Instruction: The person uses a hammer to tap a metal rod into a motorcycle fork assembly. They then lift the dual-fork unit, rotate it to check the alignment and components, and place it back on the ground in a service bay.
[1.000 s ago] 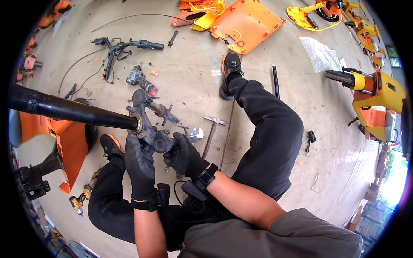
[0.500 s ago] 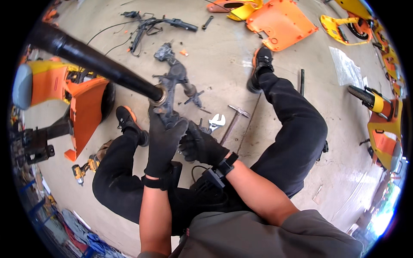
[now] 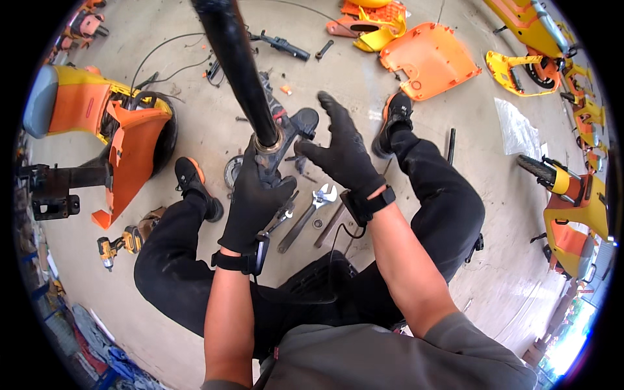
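A long black tube point(image 3: 240, 71) slants up toward the far side, its near end set in a dark metal fork-like bracket point(image 3: 302, 127). My gloved left hand point(image 3: 255, 201) is wrapped round the bracket just below the brass-coloured collar point(image 3: 268, 144). Beside the bracket, my gloved right hand point(image 3: 344, 146) is open with fingers spread, holding nothing. An adjustable wrench point(image 3: 309, 216) lies on the floor between the hands. Next to it are a small metal ring point(image 3: 318, 223) and a brown metal handle point(image 3: 331, 224), its far end hidden by my right hand.
An orange-and-yellow scooter body point(image 3: 84, 107) stands at left, above a yellow cordless power tool point(image 3: 120, 246). Orange panels point(image 3: 432, 62) and a small wrench point(image 3: 324, 49) lie at the far side. A short black rod point(image 3: 452, 146) and clear plastic sheet point(image 3: 518, 127) lie at right.
The tube and bracket have turned, the tube's far end swinging right. My right hand has left its closed pose by the left hand, moved up and right, and opened. The adjustable wrench is more exposed.
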The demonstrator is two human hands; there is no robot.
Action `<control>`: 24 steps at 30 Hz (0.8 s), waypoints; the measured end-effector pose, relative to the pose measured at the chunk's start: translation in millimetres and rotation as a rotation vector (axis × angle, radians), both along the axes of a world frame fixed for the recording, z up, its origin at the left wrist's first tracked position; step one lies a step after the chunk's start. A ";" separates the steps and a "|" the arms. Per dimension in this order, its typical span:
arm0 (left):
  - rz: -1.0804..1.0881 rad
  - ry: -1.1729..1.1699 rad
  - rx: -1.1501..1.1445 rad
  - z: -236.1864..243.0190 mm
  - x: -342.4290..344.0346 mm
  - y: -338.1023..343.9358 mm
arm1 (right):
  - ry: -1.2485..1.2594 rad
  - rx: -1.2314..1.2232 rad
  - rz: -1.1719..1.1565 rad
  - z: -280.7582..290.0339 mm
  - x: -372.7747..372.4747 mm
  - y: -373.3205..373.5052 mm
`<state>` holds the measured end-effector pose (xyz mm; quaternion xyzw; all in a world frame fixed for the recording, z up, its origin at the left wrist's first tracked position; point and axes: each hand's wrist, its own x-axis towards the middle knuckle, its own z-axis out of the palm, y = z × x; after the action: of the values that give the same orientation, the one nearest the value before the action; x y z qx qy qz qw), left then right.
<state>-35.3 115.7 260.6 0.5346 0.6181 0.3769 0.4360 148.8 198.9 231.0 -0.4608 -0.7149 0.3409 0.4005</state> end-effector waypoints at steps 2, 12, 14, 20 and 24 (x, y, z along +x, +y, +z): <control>-0.054 0.008 0.003 1.5 -3.5 5.1 | -0.044 -0.005 0.169 7.1 -2.6 14.1; 0.136 0.234 0.224 -1.6 13.0 6.6 | -0.343 -0.027 0.270 3.5 12.9 39.9; 0.144 0.052 0.155 -4.5 14.9 6.1 | -0.363 -0.068 0.238 1.0 15.9 36.7; 0.148 -0.031 0.290 -27.7 19.0 -1.1 | -0.287 -0.287 0.219 0.5 34.0 32.0; 0.105 0.187 0.346 -60.9 10.5 -0.2 | -0.339 -0.326 0.203 13.2 38.9 17.2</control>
<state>-24.8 115.5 199.7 0.6014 0.6089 0.4483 0.2580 187.7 216.1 244.2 -0.4956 -0.7502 0.4078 0.1589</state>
